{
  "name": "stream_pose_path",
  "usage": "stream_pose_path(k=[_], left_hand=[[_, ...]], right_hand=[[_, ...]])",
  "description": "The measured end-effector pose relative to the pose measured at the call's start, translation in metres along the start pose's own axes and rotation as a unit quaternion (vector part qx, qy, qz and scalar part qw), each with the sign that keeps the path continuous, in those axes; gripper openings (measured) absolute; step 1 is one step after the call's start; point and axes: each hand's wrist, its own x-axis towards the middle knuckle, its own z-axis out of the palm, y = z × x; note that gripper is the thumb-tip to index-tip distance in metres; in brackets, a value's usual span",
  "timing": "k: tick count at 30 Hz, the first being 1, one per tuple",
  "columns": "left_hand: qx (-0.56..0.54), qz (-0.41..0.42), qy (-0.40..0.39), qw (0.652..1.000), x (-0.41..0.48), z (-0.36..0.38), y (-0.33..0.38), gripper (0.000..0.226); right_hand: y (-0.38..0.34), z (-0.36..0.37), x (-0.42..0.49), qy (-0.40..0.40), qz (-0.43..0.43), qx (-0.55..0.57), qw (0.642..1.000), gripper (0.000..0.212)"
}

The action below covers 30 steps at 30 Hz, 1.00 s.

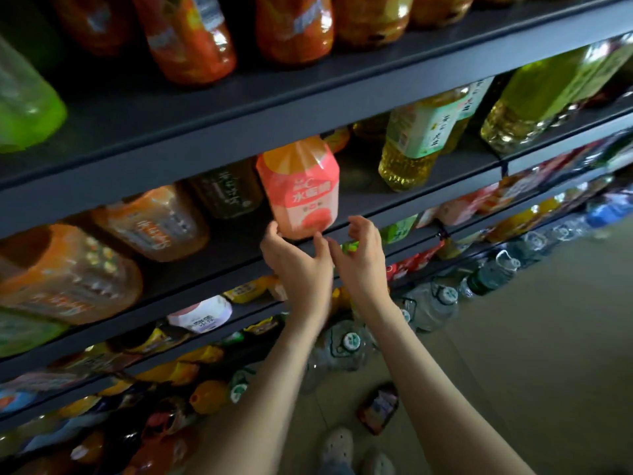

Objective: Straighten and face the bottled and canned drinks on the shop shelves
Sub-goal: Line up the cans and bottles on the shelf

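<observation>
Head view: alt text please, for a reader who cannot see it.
A person's left hand grips the base of a pink bottle at the front of a dark shelf, while the right hand hovers beside it, fingers loosely curled and empty. Amber bottles and yellow bottles stand on either side.

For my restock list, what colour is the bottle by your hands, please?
Pink bottle with orange top; head view.

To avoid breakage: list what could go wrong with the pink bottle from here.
The pink bottle stands at the shelf edge, held only at its base by the left hand; it may tip forward. The right hand is off it, so a slip could drop it onto the water jugs below.
</observation>
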Motion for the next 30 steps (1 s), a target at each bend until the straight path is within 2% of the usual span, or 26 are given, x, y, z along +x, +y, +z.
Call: stream_pose_path(k=[2, 4, 6, 8, 11, 14, 17, 19, 20, 23, 24, 26, 30], left_hand=[[0.004, 0.006, 0.024, 1.0, -0.015, 0.01, -0.009, 0.058], [0.004, 0.015, 0.011, 1.0, -0.038, 0.018, -0.024, 0.052], [0.011, 0.025, -0.059, 0.998, -0.066, 0.027, -0.048, 0.041], [0.034, 0.002, -0.196, 0.98, -0.098, 0.039, -0.083, 0.028], [0.13, -0.074, -0.418, 0.896, -0.152, 0.066, -0.153, 0.025], [0.231, -0.115, -0.516, 0.817, -0.199, 0.096, -0.235, 0.03], [0.281, -0.136, -0.568, 0.762, -0.242, 0.126, -0.319, 0.036], [0.311, -0.134, -0.591, 0.732, -0.269, 0.144, -0.376, 0.04], [0.333, -0.124, -0.604, 0.714, -0.279, 0.152, -0.404, 0.041], [0.376, -0.096, -0.646, 0.657, -0.297, 0.17, -0.487, 0.042], [0.385, -0.091, -0.652, 0.647, -0.3, 0.174, -0.511, 0.043], [0.397, -0.087, -0.654, 0.638, -0.303, 0.18, -0.549, 0.045], [0.406, -0.076, -0.649, 0.639, -0.308, 0.184, -0.581, 0.044]], right_hand=[[0.018, -0.003, -0.002, 0.0, 0.028, -0.003, 1.0, 0.047], [0.054, -0.007, -0.01, 0.013, 0.087, -0.013, 0.996, 0.045], [0.102, -0.012, -0.028, 0.039, 0.163, -0.019, 0.986, 0.037], [0.155, -0.014, -0.052, 0.073, 0.246, -0.023, 0.966, 0.032], [0.24, -0.017, -0.097, 0.106, 0.395, -0.044, 0.911, 0.047], [0.338, -0.005, -0.145, 0.125, 0.509, -0.053, 0.85, 0.066], [0.436, 0.03, -0.187, 0.125, 0.592, -0.041, 0.795, 0.069], [0.504, 0.068, -0.209, 0.105, 0.61, -0.037, 0.784, 0.054], [0.537, 0.088, -0.221, 0.09, 0.618, -0.029, 0.781, 0.055], [0.686, 0.17, -0.271, 0.052, 0.643, -0.019, 0.764, 0.089], [0.706, 0.186, -0.273, 0.064, 0.648, -0.019, 0.758, 0.103], [0.692, 0.188, -0.25, 0.079, 0.641, -0.023, 0.763, 0.122], [0.703, 0.193, -0.227, 0.1, 0.655, -0.103, 0.742, 0.114]])
